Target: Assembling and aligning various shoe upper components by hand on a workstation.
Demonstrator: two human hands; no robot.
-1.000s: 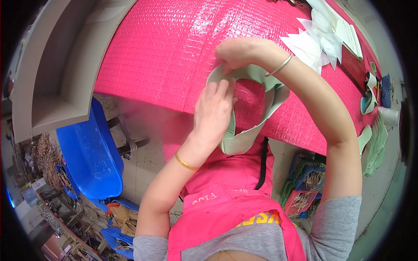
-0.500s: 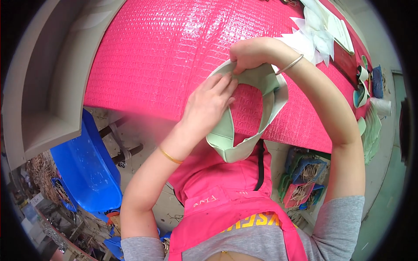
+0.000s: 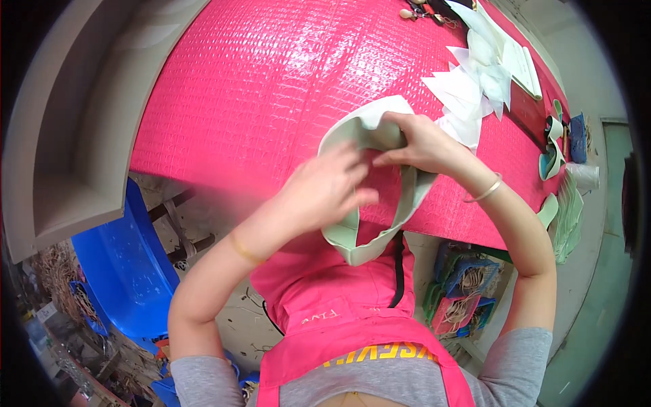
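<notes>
A pale green loop of soft sheet material (image 3: 371,249), whitish on its outer face, stands on the edge of the pink-covered table (image 3: 237,102) with its front end hanging toward my apron. My right hand (image 3: 424,144) is closed on the far right part of its wall, thumb and fingers bent around the material. Over the loop's left side is my left hand (image 3: 325,183), its thumb apart from the fingers. Motion smears those fingers, so whether they touch or grip the loop cannot be made out.
White pointed sheets (image 3: 468,88) lie at the back right, near several small tools (image 3: 427,10). Pale green pieces (image 3: 568,214) hang by the right edge. A grey shelf box (image 3: 81,169) borders the table's left; below are a blue chair (image 3: 125,271) and small coloured baskets (image 3: 458,308).
My right hand has shifted right and nearer along the loop, and its far wall now stands more exposed. My left hand has come off the loop's far left rim, with its thumb spread.
</notes>
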